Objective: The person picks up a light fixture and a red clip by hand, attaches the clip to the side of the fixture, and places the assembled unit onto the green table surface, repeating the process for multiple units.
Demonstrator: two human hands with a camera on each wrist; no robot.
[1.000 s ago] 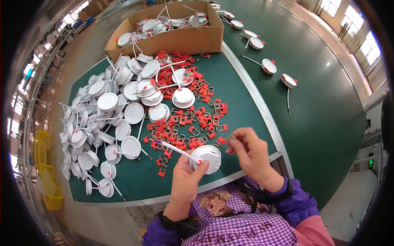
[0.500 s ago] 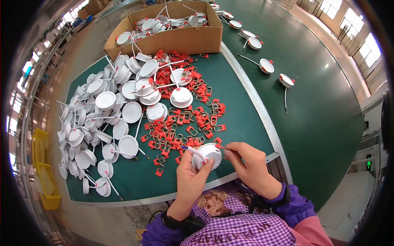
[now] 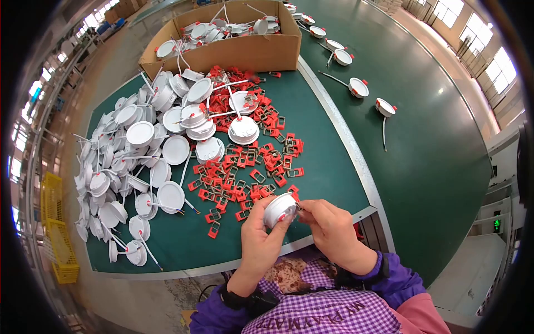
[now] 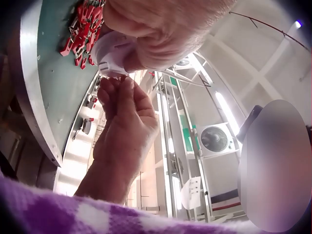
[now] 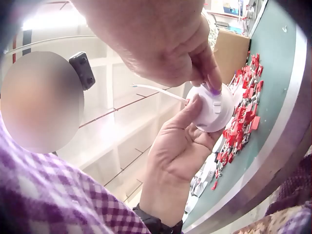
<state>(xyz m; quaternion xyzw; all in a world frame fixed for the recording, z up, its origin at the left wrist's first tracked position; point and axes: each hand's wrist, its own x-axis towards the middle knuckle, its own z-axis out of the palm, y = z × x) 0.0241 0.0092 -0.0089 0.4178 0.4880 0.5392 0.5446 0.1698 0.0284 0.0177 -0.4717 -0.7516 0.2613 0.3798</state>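
Low over the table's front edge, my left hand holds a round white downlight on its side, thumb on the back and fingers behind the rim. My right hand meets it from the right, pinching a small spring clip against its side; the fingertips hide much of the clip. In the right wrist view, the white cable runs out from beside my left thumb, and a moulded slot shows on the housing. The left wrist view has my right fingertips right at the lower rim of the downlight.
Loose red-and-metal clips lie spread beyond my hands. A heap of white downlights covers the left side, with a cardboard box of more behind. Past the metal edge, downlights with red clips stand in a line on a green surface.
My right hand has brought the clip in from the right to the downlight's side. My left hand has tilted the downlight, and its cable has swung out of the head view.
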